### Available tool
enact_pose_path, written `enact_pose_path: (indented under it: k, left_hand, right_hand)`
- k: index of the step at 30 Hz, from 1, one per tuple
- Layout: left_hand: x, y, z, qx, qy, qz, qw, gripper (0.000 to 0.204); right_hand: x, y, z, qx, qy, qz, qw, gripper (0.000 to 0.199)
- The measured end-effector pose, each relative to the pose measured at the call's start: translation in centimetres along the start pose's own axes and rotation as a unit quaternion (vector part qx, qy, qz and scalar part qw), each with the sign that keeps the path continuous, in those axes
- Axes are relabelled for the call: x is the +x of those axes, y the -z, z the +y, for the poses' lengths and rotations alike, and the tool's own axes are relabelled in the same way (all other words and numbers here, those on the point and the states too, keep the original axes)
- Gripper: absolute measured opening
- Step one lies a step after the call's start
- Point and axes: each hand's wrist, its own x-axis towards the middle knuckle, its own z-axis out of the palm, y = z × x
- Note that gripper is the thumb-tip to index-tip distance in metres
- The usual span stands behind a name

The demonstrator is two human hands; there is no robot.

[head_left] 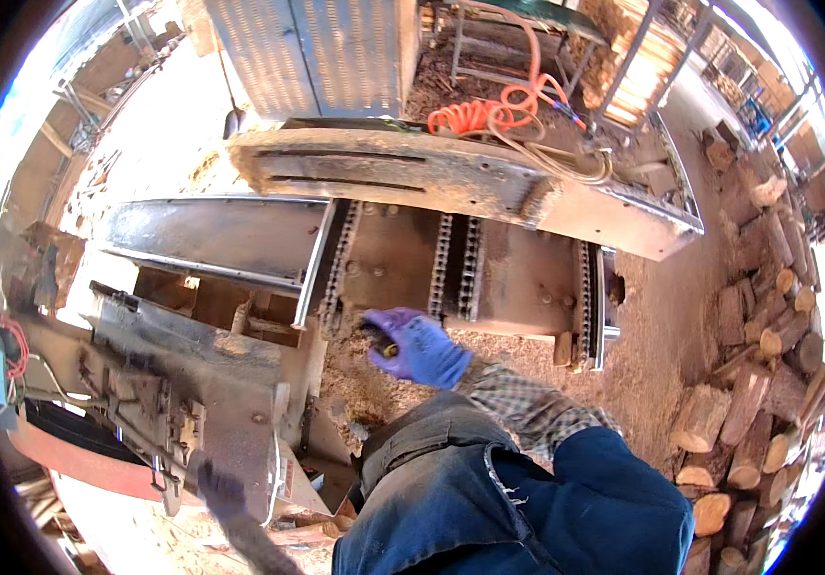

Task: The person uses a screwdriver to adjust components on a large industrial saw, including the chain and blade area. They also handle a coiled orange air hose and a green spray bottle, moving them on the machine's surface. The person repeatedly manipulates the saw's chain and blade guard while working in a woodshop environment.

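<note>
My right hand (pixel 422 349), in a purple glove and checked sleeve, is in front of my body near the chain conveyor (pixel 439 268). Its fingers are curled round a small dark object with a yellow part (pixel 381 341), whose kind I cannot make out. At the lower left, my left hand (pixel 221 487) looks dark and blurred, close to the side of a dusty metal machine (pixel 230 422). Its fingers do not show clearly.
Beyond the chains runs a long, thick beam (pixel 384 172). An orange coiled air hose (pixel 480 117) lies behind it. Cut logs (pixel 705 418) are piled on the right. A metal cabinet (pixel 307 57) stands at the back. Sawdust covers the floor (pixel 642 326).
</note>
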Motion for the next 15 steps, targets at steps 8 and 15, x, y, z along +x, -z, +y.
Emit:
enact_pose_path:
  k: [8,15]
  left_hand:
    - [-5.1,14.0,6.1,0.209,-0.110,0.206,0.950,0.020]
    - [-2.8,13.6,8.3,0.373,-0.034,0.322,0.869,0.024]
  right_hand:
    - [-8.0,7.8,17.1,-0.290,-0.182,0.016,0.939,0.072]
    - [-1.8,8.9,27.2,-0.356,-0.162,-0.052,0.919,0.079]
